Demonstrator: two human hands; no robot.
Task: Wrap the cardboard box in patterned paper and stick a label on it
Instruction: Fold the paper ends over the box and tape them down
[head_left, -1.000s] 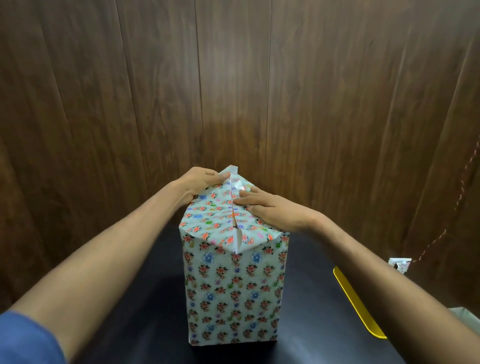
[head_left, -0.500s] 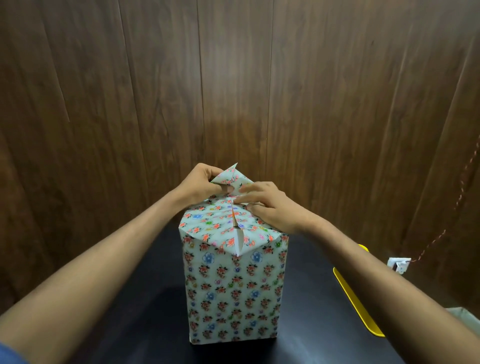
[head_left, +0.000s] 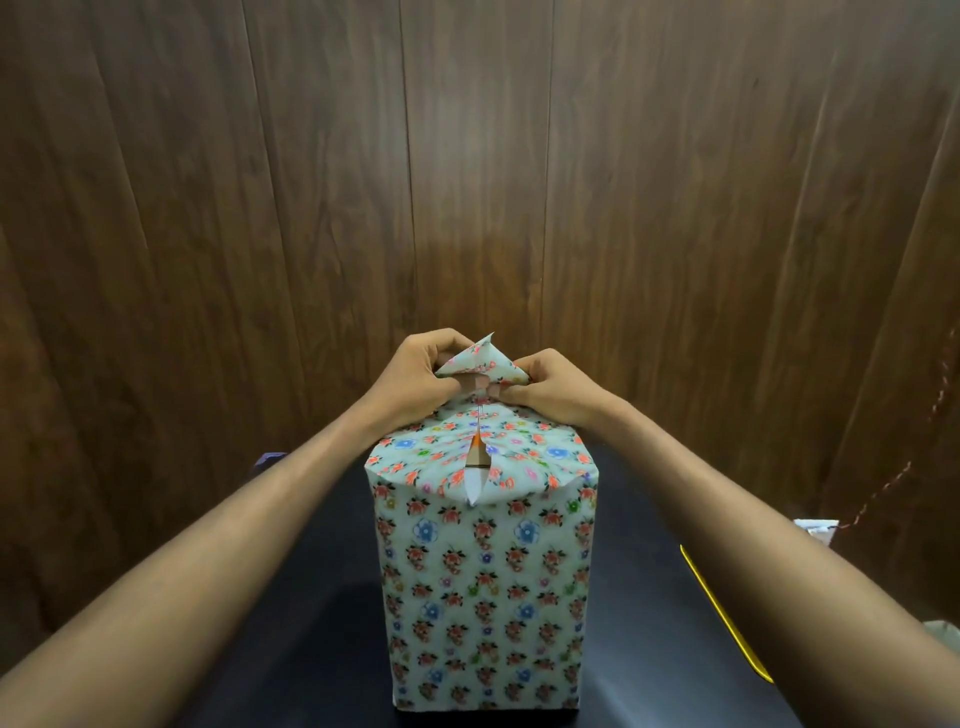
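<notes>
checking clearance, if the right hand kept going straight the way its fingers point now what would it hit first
The right hand points left across the top of the wrapped box, pinching the paper flap. Going straight on, it would most likely meet the left hand first, whose fingertips look to be already touching it.

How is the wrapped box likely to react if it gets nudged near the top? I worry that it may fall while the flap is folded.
The wrapped box stands on end, taller than wide, so a high sideways push could probably tip it. Both hands, left hand and right hand, pinch the far flap, likely steadying it. The glossy paper may slide easily on the table.
</notes>
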